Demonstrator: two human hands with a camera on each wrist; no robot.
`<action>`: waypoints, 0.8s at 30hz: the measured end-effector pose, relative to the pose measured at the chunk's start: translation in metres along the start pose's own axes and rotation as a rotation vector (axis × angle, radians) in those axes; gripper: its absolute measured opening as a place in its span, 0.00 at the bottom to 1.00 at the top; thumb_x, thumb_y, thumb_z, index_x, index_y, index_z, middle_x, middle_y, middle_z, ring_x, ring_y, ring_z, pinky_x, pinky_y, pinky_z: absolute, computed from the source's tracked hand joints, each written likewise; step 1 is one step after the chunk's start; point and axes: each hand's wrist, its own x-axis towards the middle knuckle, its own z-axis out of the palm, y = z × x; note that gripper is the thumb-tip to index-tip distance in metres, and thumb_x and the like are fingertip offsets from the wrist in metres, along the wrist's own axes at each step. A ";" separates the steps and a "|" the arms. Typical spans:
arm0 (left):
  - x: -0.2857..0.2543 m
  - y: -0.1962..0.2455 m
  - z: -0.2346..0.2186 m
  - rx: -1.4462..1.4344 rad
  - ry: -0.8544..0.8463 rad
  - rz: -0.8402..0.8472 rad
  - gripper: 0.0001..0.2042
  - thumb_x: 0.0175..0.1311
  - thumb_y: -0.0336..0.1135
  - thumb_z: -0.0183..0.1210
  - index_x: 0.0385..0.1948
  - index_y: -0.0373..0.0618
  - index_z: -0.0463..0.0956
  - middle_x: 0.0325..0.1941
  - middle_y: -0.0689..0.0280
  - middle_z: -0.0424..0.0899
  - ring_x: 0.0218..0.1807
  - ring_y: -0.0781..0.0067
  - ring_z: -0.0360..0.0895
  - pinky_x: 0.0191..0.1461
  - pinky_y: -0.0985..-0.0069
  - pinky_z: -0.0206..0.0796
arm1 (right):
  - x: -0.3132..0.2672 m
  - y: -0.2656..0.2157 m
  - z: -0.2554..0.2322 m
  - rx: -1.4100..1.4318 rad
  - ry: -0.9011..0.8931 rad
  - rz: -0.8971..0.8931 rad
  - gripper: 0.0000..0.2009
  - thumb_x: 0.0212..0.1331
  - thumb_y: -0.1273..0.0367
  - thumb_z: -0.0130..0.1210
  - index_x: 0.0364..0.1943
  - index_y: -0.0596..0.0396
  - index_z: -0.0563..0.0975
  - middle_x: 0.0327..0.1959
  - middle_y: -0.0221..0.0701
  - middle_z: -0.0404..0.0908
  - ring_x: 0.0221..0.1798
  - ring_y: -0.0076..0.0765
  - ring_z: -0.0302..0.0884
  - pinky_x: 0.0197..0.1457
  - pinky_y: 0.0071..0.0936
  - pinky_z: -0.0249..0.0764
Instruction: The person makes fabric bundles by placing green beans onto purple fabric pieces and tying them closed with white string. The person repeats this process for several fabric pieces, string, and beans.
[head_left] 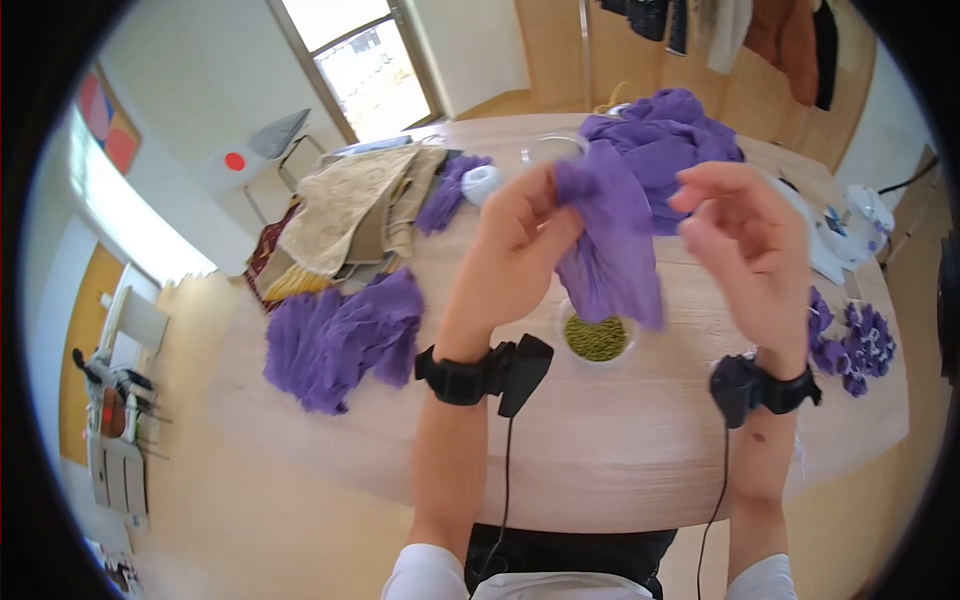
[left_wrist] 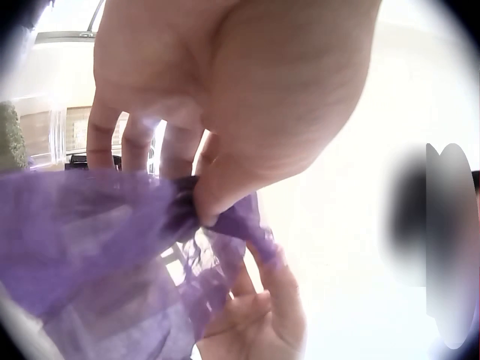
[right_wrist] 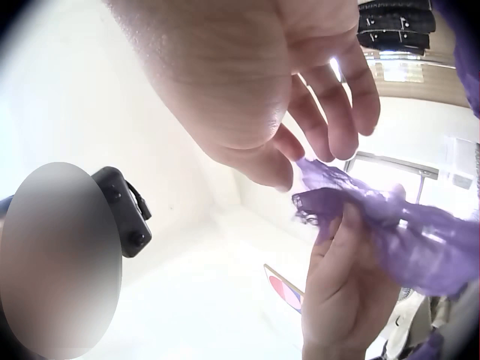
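Note:
Raised over the table, my left hand (head_left: pixel 515 250) pinches a strip of sheer purple fabric (head_left: pixel 615 240) between thumb and fingers. The strip is bunched at the pinch, and its loose part hangs down in front of a bowl of small green beans (head_left: pixel 596 340). To the right of the strip, my right hand (head_left: pixel 745 240) is held up with fingers loosely bent. In the right wrist view, its thumb and fingertips (right_wrist: pixel 281 184) are close to the bunched end of the purple fabric (right_wrist: pixel 420 247). The left wrist view shows the fabric (left_wrist: pixel 97 240) trailing from the left thumb.
A large purple fabric heap (head_left: pixel 670 140) lies at the back, near a clear bowl (head_left: pixel 555 150) and a white yarn ball (head_left: pixel 482 184). Beige cloths (head_left: pixel 345 205) and another purple piece (head_left: pixel 345 335) are on the left. Ruffled purple pieces (head_left: pixel 865 345) lie at the right edge.

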 end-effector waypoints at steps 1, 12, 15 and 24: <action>-0.003 -0.006 -0.010 -0.078 0.083 -0.037 0.12 0.72 0.27 0.52 0.54 0.38 0.74 0.42 0.70 0.82 0.41 0.85 0.77 0.43 0.86 0.68 | 0.000 -0.001 -0.002 0.006 0.018 -0.014 0.14 0.58 0.78 0.62 0.49 0.59 0.78 0.38 0.27 0.80 0.34 0.16 0.74 0.39 0.14 0.69; -0.072 0.032 -0.174 0.917 0.087 -0.312 0.12 0.64 0.28 0.60 0.47 0.38 0.74 0.34 0.68 0.80 0.37 0.80 0.74 0.41 0.79 0.67 | 0.000 -0.005 -0.031 -0.093 0.100 -0.059 0.12 0.62 0.75 0.59 0.50 0.58 0.78 0.31 0.21 0.75 0.33 0.13 0.70 0.37 0.13 0.66; -0.092 0.046 -0.209 1.159 -0.181 -0.711 0.19 0.59 0.37 0.66 0.49 0.38 0.74 0.38 0.61 0.83 0.42 0.71 0.79 0.46 0.72 0.70 | -0.001 -0.003 -0.034 -0.078 0.099 -0.078 0.12 0.62 0.75 0.59 0.50 0.58 0.78 0.31 0.21 0.75 0.33 0.13 0.69 0.36 0.13 0.65; -0.079 0.089 -0.133 0.920 0.202 -0.509 0.24 0.67 0.41 0.61 0.61 0.40 0.70 0.40 0.61 0.85 0.32 0.77 0.77 0.37 0.78 0.68 | 0.001 -0.003 -0.043 -0.084 0.093 -0.057 0.11 0.63 0.75 0.58 0.50 0.59 0.78 0.31 0.21 0.76 0.34 0.13 0.71 0.37 0.13 0.67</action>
